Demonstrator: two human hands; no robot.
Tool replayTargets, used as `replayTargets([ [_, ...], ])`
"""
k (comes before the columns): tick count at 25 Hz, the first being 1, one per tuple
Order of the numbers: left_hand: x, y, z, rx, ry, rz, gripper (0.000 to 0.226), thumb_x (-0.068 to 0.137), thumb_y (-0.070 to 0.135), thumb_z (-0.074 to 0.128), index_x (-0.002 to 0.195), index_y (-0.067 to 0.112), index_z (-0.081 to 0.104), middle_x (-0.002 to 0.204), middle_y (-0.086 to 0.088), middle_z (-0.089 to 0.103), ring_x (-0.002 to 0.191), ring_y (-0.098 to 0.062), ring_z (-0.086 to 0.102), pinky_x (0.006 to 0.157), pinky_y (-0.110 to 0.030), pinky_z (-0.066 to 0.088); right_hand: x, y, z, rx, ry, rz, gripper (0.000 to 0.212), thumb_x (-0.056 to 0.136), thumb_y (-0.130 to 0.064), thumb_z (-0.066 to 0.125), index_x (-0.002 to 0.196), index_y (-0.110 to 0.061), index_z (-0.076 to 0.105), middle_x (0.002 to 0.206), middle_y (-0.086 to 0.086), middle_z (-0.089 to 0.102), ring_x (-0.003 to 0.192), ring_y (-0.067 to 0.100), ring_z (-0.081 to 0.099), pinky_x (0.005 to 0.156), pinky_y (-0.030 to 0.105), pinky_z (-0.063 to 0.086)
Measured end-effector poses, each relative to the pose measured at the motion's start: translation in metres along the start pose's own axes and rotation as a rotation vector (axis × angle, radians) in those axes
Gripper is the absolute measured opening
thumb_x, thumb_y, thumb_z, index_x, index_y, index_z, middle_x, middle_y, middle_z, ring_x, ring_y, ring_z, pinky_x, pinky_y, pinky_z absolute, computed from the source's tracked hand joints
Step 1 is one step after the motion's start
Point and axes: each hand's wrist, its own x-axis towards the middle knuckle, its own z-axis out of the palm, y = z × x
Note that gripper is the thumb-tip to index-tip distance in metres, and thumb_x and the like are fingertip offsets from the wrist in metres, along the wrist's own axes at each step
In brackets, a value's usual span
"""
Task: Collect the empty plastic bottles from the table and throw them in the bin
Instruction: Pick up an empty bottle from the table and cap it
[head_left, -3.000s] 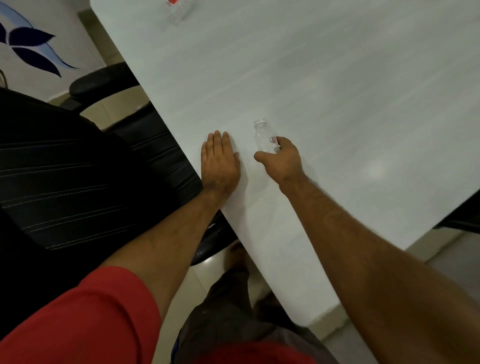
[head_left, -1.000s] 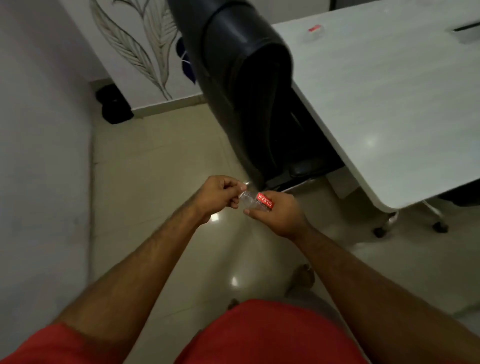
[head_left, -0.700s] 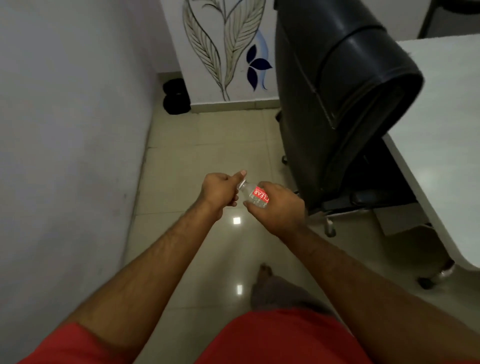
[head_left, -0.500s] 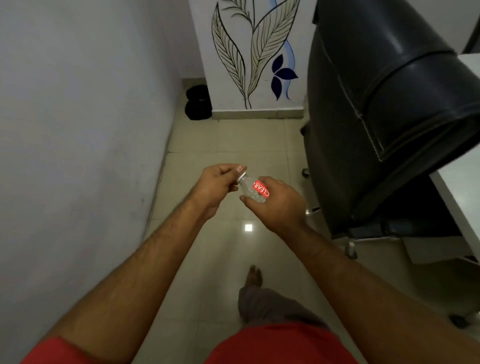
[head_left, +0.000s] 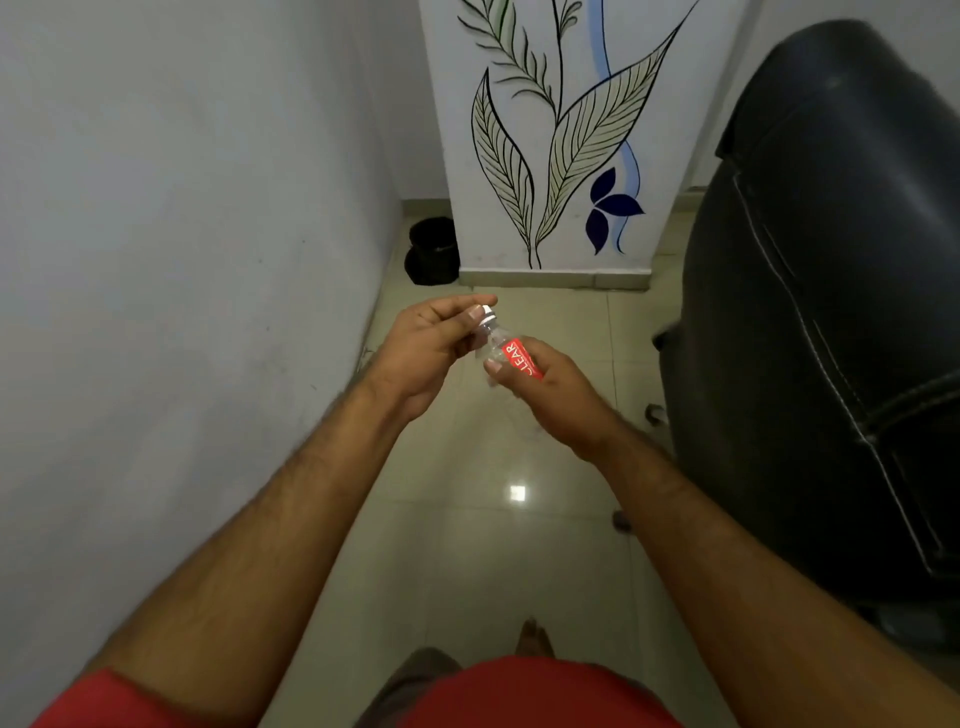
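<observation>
A small clear plastic bottle (head_left: 503, 349) with a red label and a white cap is held in front of me above the floor. My right hand (head_left: 545, 387) grips its body from below. My left hand (head_left: 434, 343) pinches the cap (head_left: 487, 314) between thumb and fingers. A black bin (head_left: 432, 250) stands on the floor in the corner ahead, beside the painted wall panel. The table is out of view.
A grey wall (head_left: 182, 234) runs close along the left. A black office chair (head_left: 826, 322) fills the right side. A wall panel with painted leaves (head_left: 550, 135) faces me. Between them lies a strip of beige tiled floor (head_left: 483, 519).
I have turned away from the table and walked toward the corner; the bin and leaf wall are nearer. Both hands stay on the bottle, the left still at its cap.
</observation>
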Motion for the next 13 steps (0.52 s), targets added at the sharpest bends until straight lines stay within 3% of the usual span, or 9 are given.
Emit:
replayTargets([
  [3,0.037,0.015,0.002,-0.047,0.067,-0.054,0.017,0.092,0.005,0.060,0.106,0.002,0.070,0.091,-0.007,0.070,0.081,-0.012,0.067,0.083,-0.025,0.056,0.033,-0.006,-0.011,0.091,0.021,0.006,0.032,0.102,-0.025,0.053,0.126,-0.005,0.060,0.094,0.002,0.065,0.068,-0.011,0.059,0.063,0.008,0.044],
  [7,0.099,0.025,0.007,0.025,0.212,-0.069,0.013,0.085,0.010,0.071,0.096,0.004,0.073,0.090,-0.008,0.072,0.085,-0.018,0.067,0.084,-0.032,0.057,0.098,0.004,-0.010,-0.383,0.275,-0.138,0.054,0.091,-0.056,0.055,0.135,-0.025,0.053,0.106,-0.004,0.068,0.090,0.012,0.065,0.072,0.030,0.055],
  [9,0.136,0.031,0.005,-0.012,0.204,-0.070,0.015,0.086,0.011,0.071,0.099,0.005,0.073,0.095,-0.008,0.073,0.088,-0.018,0.068,0.082,-0.031,0.059,0.134,0.003,-0.012,-0.479,0.412,-0.197,0.052,0.091,-0.060,0.053,0.130,-0.027,0.057,0.101,-0.007,0.069,0.086,0.012,0.065,0.069,0.029,0.055],
  [11,0.185,0.042,-0.010,-0.082,0.071,-0.131,0.016,0.087,0.009,0.069,0.101,0.006,0.073,0.094,-0.006,0.074,0.089,-0.017,0.068,0.080,-0.028,0.058,0.176,-0.008,-0.016,-0.285,0.484,-0.184,0.038,0.093,-0.051,0.059,0.116,-0.023,0.066,0.087,-0.005,0.071,0.073,0.006,0.064,0.063,0.027,0.052],
  [13,0.243,0.058,-0.035,-0.095,-0.157,-0.183,0.018,0.088,0.009,0.066,0.103,0.011,0.074,0.099,-0.006,0.075,0.095,-0.019,0.068,0.087,-0.031,0.056,0.221,-0.025,-0.022,0.015,0.435,-0.075,0.031,0.096,-0.042,0.058,0.106,-0.015,0.071,0.080,0.000,0.070,0.064,0.005,0.059,0.058,0.027,0.046],
])
